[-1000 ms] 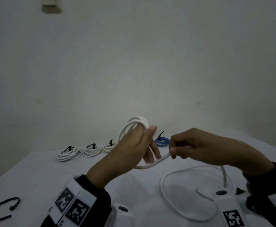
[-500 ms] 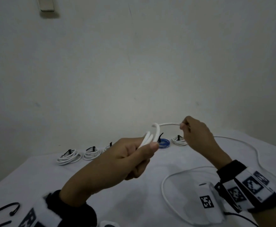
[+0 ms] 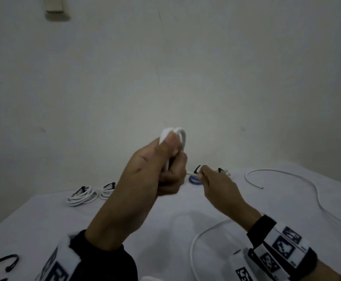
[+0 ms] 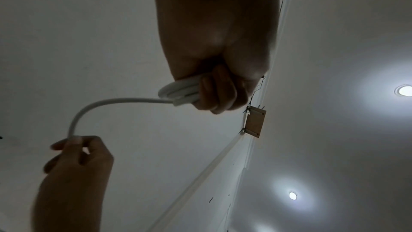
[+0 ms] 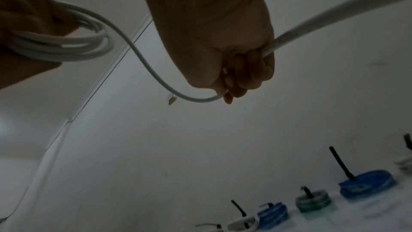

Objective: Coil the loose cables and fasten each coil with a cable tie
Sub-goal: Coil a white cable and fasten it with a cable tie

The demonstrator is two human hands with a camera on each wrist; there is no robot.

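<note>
White cable (image 3: 180, 136) in coil. Surface (image 3: 33, 224) white. Finished coils: white (image 3: 80, 196), blue (image 3: 194, 180), each with black tie. Loose black cable ties (image 3: 5, 263) at left edge. Wrist bands (image 3: 283, 244) white with black square-code patterns; sleeves black. Wall pale grey-white.

All three views dim and greyish, noisy. Left wrist view shows ceiling lights (image 4: 404, 90) with blown-out glare halos. Hands mostly dark silhouettes. Right wrist view motion-blurred; coils on tabletop (image 5: 368, 185) soft. Head view corners darkened, hands slightly smeared.
</note>
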